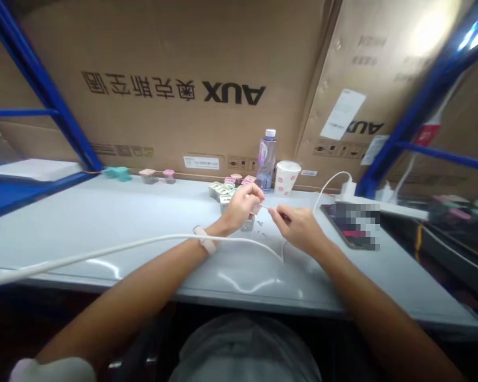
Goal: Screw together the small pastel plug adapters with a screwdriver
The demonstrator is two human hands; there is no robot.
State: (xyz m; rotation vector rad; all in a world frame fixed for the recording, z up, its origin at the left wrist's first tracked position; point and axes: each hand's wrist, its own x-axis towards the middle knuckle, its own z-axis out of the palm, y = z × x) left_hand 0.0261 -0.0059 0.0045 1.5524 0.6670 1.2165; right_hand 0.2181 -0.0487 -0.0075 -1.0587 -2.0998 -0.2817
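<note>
My left hand (pixel 242 207) is closed around a small boxy part held just above the pale table (pixel 103 217). My right hand (pixel 298 225) is closed on a thin screwdriver-like tool (pixel 267 208) whose tip reaches toward the part in the left hand. A small grey part (pixel 247 224) and a few tiny specks, perhaps screws, lie on the table under the hands. Behind the left hand sits a cluster of small pastel blocks (pixel 225 190), pink and green. A white cable (pixel 143 245) crosses over my left wrist.
A clear water bottle (pixel 266 159) and a paper cup (pixel 287 178) stand at the back. A phone (pixel 352 225) lies to the right, near a white charger (pixel 348 188). More pastel blocks (pixel 147 174) line the back edge. Big cardboard boxes (pixel 183 79) and blue racking (pixel 43 90) wall the bench.
</note>
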